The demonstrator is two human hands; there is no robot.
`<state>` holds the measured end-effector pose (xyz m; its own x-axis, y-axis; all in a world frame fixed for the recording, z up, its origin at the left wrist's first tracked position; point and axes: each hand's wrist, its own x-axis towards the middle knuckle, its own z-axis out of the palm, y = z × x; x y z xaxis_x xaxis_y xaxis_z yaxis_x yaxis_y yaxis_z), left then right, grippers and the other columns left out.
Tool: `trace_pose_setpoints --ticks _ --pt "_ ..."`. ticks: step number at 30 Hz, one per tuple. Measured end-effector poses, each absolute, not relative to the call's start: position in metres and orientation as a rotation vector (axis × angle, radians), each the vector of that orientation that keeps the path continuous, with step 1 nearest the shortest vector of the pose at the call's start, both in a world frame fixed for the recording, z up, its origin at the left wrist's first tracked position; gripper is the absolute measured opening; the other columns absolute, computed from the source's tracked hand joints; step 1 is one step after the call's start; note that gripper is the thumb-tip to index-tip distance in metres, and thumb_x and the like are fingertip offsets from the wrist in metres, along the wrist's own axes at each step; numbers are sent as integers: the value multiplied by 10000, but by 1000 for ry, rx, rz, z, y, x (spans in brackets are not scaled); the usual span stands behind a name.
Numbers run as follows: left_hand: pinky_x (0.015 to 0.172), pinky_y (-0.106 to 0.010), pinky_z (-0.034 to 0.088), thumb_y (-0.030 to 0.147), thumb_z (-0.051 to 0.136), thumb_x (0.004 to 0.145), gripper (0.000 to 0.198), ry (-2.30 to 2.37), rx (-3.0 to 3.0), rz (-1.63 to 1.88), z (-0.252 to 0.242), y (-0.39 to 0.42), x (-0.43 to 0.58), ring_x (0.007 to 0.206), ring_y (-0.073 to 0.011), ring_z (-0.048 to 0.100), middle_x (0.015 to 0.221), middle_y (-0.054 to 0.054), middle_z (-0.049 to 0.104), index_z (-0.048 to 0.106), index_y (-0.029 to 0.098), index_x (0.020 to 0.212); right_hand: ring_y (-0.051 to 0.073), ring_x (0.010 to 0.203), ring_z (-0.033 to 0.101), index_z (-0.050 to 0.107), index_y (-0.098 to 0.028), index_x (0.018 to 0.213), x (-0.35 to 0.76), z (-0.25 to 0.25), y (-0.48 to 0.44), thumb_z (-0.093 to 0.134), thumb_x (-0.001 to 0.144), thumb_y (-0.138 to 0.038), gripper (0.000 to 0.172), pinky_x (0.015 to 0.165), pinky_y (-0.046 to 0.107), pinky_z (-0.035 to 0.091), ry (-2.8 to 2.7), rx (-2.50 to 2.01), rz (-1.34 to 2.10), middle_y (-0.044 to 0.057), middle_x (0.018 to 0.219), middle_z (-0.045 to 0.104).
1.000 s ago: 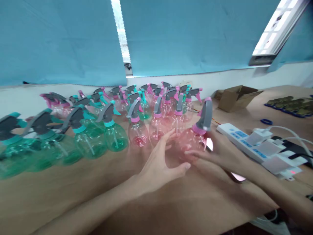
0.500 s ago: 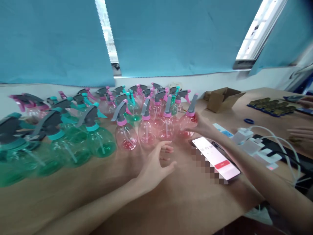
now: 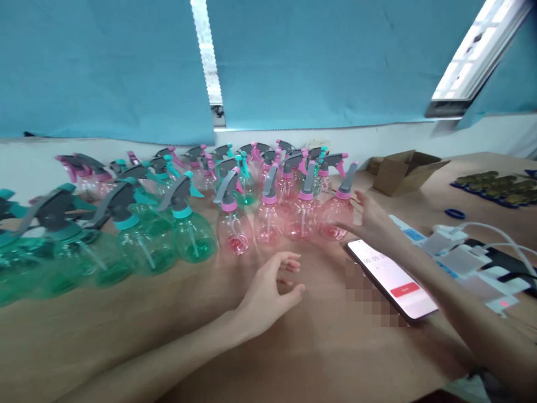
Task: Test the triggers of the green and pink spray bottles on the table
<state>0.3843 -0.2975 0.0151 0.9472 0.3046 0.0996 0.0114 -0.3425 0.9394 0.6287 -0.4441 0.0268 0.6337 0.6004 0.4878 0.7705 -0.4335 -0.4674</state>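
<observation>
Both of my hands are over a wooden table, in front of rows of upright plastic spray bottles. My right hand (image 3: 371, 223) is at the right end of the front row, its fingers spread against the side of a clear pink spray bottle (image 3: 335, 218) with a grey trigger. My left hand (image 3: 271, 288) hovers in front of a pink bottle (image 3: 235, 232), fingers loosely curled around nothing. Green-tinted spray bottles (image 3: 193, 238) stand to the left. A smartphone (image 3: 392, 280) lies under my right wrist, its screen showing a timer and a red button.
To the right are a white power strip (image 3: 413, 235) with plugged-in chargers and white cables. Behind it stand an open cardboard box (image 3: 405, 173) and a tray of several dark round items (image 3: 490, 187). A blue ring (image 3: 455, 213) lies on the table. Blue blinds cover the wall.
My right hand carried the pink bottle left from above the phone, stood it upright at the row's end, and let go. The phone came into view. My left hand barely moved.
</observation>
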Motion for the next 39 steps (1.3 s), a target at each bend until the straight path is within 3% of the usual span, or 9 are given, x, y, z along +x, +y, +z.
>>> trace_pose_setpoints --ticks 2,5,7,16,26,39 --pt "811 -389 558 166 610 812 345 247 1930 302 15 -293 379 979 -218 636 1142 -83 583 519 209 1142 437 1216 489 434 -110 1296 610 34 -450 590 773 -647 765 973 591 393 -1040 -2188 -539 259 1255 548" --pt "833 -377 541 161 601 819 319 259 1960 336 16 -284 371 959 -202 634 1122 -76 596 534 201 1129 397 1053 594 520 -169 1168 575 47 -451 563 805 -636 593 857 550 477 -1037 -2195 -555 196 1096 628" --pt "841 -362 530 156 590 822 289 271 1969 373 17 -278 363 972 -198 624 1098 -72 606 546 193 1105 325 892 651 569 -202 1043 553 55 -444 560 828 -596 448 753 479 524 -1109 -2138 -402 132 984 663" --pt "746 -315 527 140 561 808 196 464 1997 474 29 -250 294 862 -176 633 1008 -40 636 580 202 993 222 752 683 642 -275 898 474 64 -378 560 875 -431 178 641 353 536 -1526 -1945 151 11 852 715" --pt "734 -300 525 162 559 835 108 707 1964 592 37 -222 207 865 -181 631 977 -35 642 587 200 931 228 817 679 635 -257 941 409 48 -312 532 903 -383 167 723 392 539 -1832 -1724 398 33 941 712" --pt "710 -284 515 171 530 847 92 785 1989 625 32 -204 181 841 -174 624 948 -39 641 589 187 915 216 901 662 618 -257 941 374 27 -288 530 918 -265 92 828 403 526 -1920 -1581 567 21 971 680"
